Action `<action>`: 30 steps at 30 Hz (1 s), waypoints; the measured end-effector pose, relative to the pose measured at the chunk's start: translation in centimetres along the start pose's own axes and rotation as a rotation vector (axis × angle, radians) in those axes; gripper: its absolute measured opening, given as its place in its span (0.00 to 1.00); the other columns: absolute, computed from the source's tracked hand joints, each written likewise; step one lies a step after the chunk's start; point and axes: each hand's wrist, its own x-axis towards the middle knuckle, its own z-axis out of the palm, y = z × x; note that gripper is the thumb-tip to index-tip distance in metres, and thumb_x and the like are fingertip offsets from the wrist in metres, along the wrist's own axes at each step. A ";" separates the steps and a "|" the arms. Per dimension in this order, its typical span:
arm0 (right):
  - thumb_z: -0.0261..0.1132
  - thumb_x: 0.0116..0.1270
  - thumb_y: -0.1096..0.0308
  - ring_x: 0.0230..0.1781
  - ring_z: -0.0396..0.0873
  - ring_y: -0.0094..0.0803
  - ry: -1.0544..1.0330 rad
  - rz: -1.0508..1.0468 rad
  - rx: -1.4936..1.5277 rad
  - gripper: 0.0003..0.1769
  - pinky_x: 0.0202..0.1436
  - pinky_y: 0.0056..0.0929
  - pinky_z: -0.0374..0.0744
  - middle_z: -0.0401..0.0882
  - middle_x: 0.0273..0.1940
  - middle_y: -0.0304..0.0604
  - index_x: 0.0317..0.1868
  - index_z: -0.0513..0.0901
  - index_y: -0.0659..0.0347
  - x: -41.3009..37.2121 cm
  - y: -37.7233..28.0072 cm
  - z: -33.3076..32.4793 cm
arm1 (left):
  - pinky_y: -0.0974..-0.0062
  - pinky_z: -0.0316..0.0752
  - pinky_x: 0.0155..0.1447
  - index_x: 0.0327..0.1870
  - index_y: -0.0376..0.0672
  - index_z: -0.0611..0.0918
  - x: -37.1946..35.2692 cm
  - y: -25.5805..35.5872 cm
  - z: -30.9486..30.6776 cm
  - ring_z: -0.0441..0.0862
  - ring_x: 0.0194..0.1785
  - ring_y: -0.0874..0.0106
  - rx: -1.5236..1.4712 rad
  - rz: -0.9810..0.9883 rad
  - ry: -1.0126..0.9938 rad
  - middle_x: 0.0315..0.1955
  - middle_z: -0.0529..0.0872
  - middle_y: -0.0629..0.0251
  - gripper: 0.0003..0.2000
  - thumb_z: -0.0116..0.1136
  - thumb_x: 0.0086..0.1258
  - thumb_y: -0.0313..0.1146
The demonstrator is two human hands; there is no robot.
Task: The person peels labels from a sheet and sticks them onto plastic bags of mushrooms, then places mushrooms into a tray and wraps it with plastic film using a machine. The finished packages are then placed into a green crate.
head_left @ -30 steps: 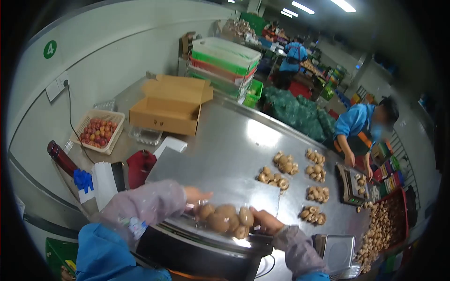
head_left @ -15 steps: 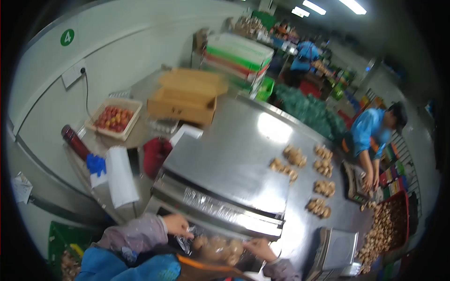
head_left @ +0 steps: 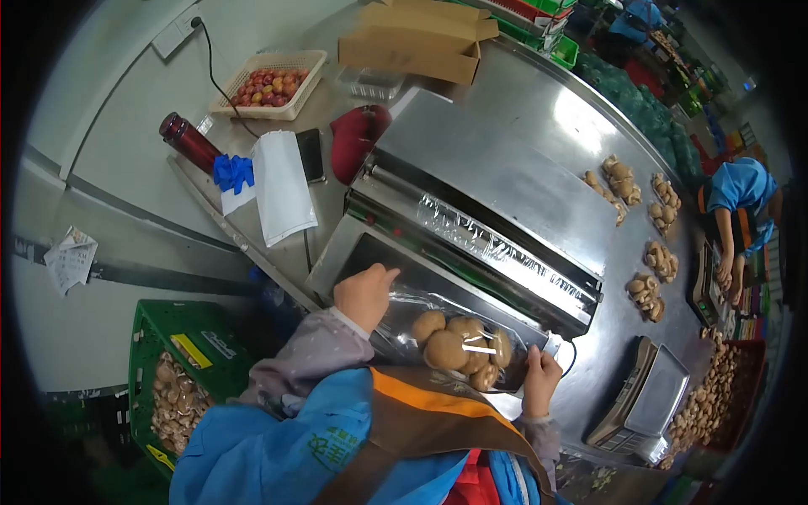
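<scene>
In front of my body, brown mushrooms (head_left: 448, 349) lie under clear plastic film (head_left: 404, 313) at the wrapping machine's near side. My left hand (head_left: 365, 296) is closed on the film's left end. At the right end, my right hand (head_left: 540, 379) pinches the film beside the mushrooms. Just beyond them runs the metal wrapping machine (head_left: 505, 210), with a strip of film along its roller slot.
Mushroom bunches (head_left: 645, 296) sit on the steel table, near a scale (head_left: 644, 396). A co-worker (head_left: 741, 194) stands at the right by loose mushrooms (head_left: 711, 396). Left are a fruit basket (head_left: 316, 71), red flask (head_left: 189, 141), white cloth (head_left: 282, 189) and green crate (head_left: 147, 328).
The view has tilted down and shifted. Both hands have raised the film's ends, and it now stretches over the mushrooms between them.
</scene>
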 end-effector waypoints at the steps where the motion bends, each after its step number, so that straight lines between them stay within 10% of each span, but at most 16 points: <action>1: 0.59 0.67 0.62 0.14 0.67 0.35 0.158 -0.401 -0.531 0.15 0.20 0.35 0.65 0.68 0.15 0.44 0.23 0.71 0.58 0.2 0.4 0.4 | 0.67 0.66 0.24 0.20 0.41 0.74 -0.3 0.0 0.8 0.73 0.18 0.67 0.001 -0.008 -0.005 0.13 0.73 0.62 0.15 0.57 0.66 0.36; 4: 0.59 0.66 0.63 0.17 0.71 0.41 0.263 -0.656 -0.826 0.14 0.23 0.41 0.65 0.69 0.16 0.50 0.26 0.73 0.64 1.3 -1.2 3.7 | 0.67 0.73 0.27 0.27 0.46 0.77 0.7 1.1 4.3 0.79 0.25 0.63 0.208 0.342 0.041 0.21 0.79 0.66 0.07 0.55 0.65 0.35; 7: 0.59 0.65 0.62 0.20 0.72 0.46 -0.030 -0.807 -0.572 0.14 0.25 0.42 0.67 0.74 0.21 0.51 0.25 0.75 0.62 0.8 -3.8 4.7 | 0.71 0.75 0.29 0.28 0.48 0.77 1.8 2.6 4.3 0.80 0.27 0.67 0.080 0.274 -0.008 0.27 0.80 0.70 0.05 0.58 0.62 0.36; 10: 0.58 0.66 0.61 0.24 0.75 0.47 -0.713 -1.032 -0.578 0.13 0.29 0.42 0.70 0.77 0.25 0.50 0.27 0.76 0.61 -0.5 -5.2 5.0 | 0.77 0.76 0.38 0.36 0.43 0.76 -2.0 5.4 3.4 0.77 0.35 0.79 -1.382 0.337 -0.537 0.30 0.80 0.68 0.04 0.55 0.69 0.31; 12: 0.58 0.65 0.61 0.26 0.76 0.47 -0.946 -0.948 -0.865 0.12 0.31 0.40 0.72 0.77 0.26 0.50 0.29 0.78 0.61 -0.9 -4.1 5.5 | 0.79 0.74 0.41 0.48 0.41 0.71 -3.2 7.5 1.2 0.78 0.37 0.80 -1.589 0.255 -0.929 0.31 0.80 0.67 0.12 0.57 0.68 0.30; 14: 0.59 0.64 0.61 0.27 0.77 0.47 -1.070 -0.846 -1.105 0.12 0.33 0.39 0.73 0.78 0.28 0.50 0.32 0.79 0.61 -0.8 -3.4 5.4 | 0.78 0.68 0.40 0.53 0.38 0.68 -3.8 12.5 -4.5 0.73 0.35 0.78 -1.705 -0.371 -1.079 0.32 0.76 0.68 0.17 0.57 0.68 0.32; 15: 0.59 0.64 0.60 0.28 0.77 0.46 -1.125 -0.810 -1.202 0.12 0.34 0.38 0.74 0.79 0.28 0.50 0.33 0.80 0.61 -0.7 -3.6 5.1 | 0.77 0.70 0.45 0.57 0.37 0.66 -3.2 12.0 -3.9 0.77 0.39 0.76 -1.177 0.184 -1.023 0.41 0.78 0.60 0.17 0.52 0.71 0.31; 18: 0.60 0.63 0.60 0.31 0.79 0.46 -1.158 -0.752 -1.338 0.12 0.37 0.36 0.76 0.80 0.30 0.50 0.36 0.82 0.60 -0.4 -6.3 4.2 | 0.73 0.68 0.61 0.65 0.38 0.64 -6.4 11.6 2.2 0.73 0.60 0.68 -1.019 0.897 -0.603 0.53 0.72 0.56 0.23 0.52 0.70 0.27; 20: 0.64 0.60 0.61 0.35 0.81 0.37 -1.044 -0.455 -0.950 0.14 0.41 0.32 0.77 0.82 0.35 0.45 0.41 0.82 0.63 -0.7 -11.9 4.3 | 0.71 0.71 0.57 0.55 0.37 0.74 -9.5 11.1 3.1 0.76 0.51 0.69 -1.457 0.618 -0.928 0.52 0.78 0.56 0.18 0.58 0.66 0.31; 21: 0.67 0.57 0.63 0.39 0.81 0.31 -1.149 -0.234 -0.341 0.18 0.43 0.31 0.77 0.82 0.41 0.43 0.45 0.81 0.65 0.6 -12.3 3.5 | 0.72 0.70 0.56 0.53 0.37 0.75 -10.2 9.9 2.3 0.77 0.50 0.68 -1.645 0.091 -1.263 0.50 0.79 0.58 0.15 0.57 0.66 0.31; 22: 0.62 0.62 0.62 0.44 0.77 0.31 -1.317 -0.197 -0.004 0.22 0.49 0.27 0.74 0.79 0.47 0.49 0.53 0.75 0.67 -0.3 -15.6 3.1 | 0.72 0.71 0.53 0.50 0.36 0.75 -8.8 10.5 -2.2 0.77 0.47 0.70 -1.596 0.485 -1.020 0.45 0.81 0.60 0.14 0.57 0.67 0.33; 24: 0.50 0.69 0.58 0.50 0.76 0.33 -1.664 -0.661 -0.418 0.24 0.53 0.28 0.73 0.75 0.51 0.48 0.57 0.70 0.68 -3.3 -19.5 2.7 | 0.72 0.72 0.52 0.50 0.37 0.75 -10.8 9.6 -3.2 0.77 0.47 0.71 -1.790 0.350 -0.815 0.44 0.81 0.60 0.14 0.56 0.67 0.33; 27: 0.72 0.53 0.64 0.55 0.72 0.34 -1.607 -0.602 -0.424 0.43 0.52 0.27 0.75 0.70 0.58 0.50 0.66 0.61 0.67 -4.6 -19.8 4.2 | 0.73 0.72 0.50 0.50 0.37 0.75 -13.1 10.3 -0.3 0.77 0.46 0.74 -2.499 0.181 -0.560 0.40 0.81 0.60 0.13 0.53 0.67 0.31; 28: 0.74 0.51 0.63 0.56 0.72 0.35 -1.524 -0.576 -0.350 0.48 0.52 0.27 0.75 0.70 0.58 0.50 0.68 0.57 0.66 -3.3 -17.5 5.1 | 0.72 0.73 0.51 0.55 0.40 0.72 -11.3 6.5 5.8 0.75 0.52 0.74 -2.237 0.509 -0.655 0.45 0.78 0.61 0.17 0.54 0.64 0.25; 30: 0.67 0.59 0.70 0.53 0.73 0.35 -1.350 -0.084 -0.051 0.38 0.52 0.28 0.75 0.69 0.58 0.52 0.67 0.58 0.68 -4.4 -16.8 7.4 | 0.69 0.68 0.60 0.64 0.44 0.63 -14.5 3.0 -5.7 0.69 0.60 0.72 -1.962 -0.464 -0.664 0.56 0.72 0.61 0.31 0.60 0.59 0.22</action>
